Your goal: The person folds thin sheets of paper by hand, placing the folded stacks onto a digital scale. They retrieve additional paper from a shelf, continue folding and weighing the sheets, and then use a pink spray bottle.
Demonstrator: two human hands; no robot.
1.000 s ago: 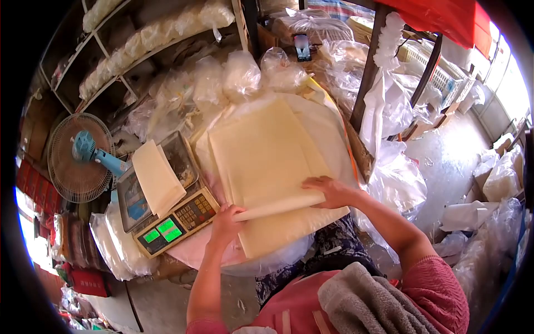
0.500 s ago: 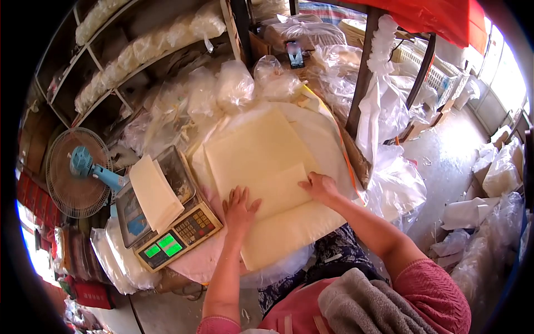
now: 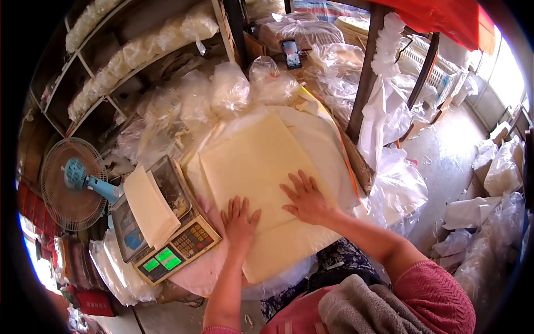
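Observation:
Pale yellow sheets [image 3: 256, 161] lie flat on a round table covered in whitish cloth, with a lower sheet [image 3: 283, 247] reaching toward the body. My left hand [image 3: 240, 225] rests palm down on the left edge of the sheets, its fingers apart. Farther right, my right hand [image 3: 306, 200] lies flat on the top sheet with fingers spread. Neither hand grips anything. Left of the sheets stands a digital scale [image 3: 194, 239] with lit green displays, and a folded stack of pale sheets [image 3: 149, 206] lies on its tray.
A fan [image 3: 75, 183] stands at the left. Behind the table are filled plastic bags [image 3: 229, 86], shelves of bags [image 3: 144, 53] and a phone [image 3: 291, 54]. A dark post [image 3: 365, 83] rises at the back right. Plastic wrapping [image 3: 395, 183] hangs beside the table.
My right hand has opened from a closed, pinching pose near the sheet's right edge and moved slightly left, now flat on top. My left hand stays in place. The view has shifted slightly.

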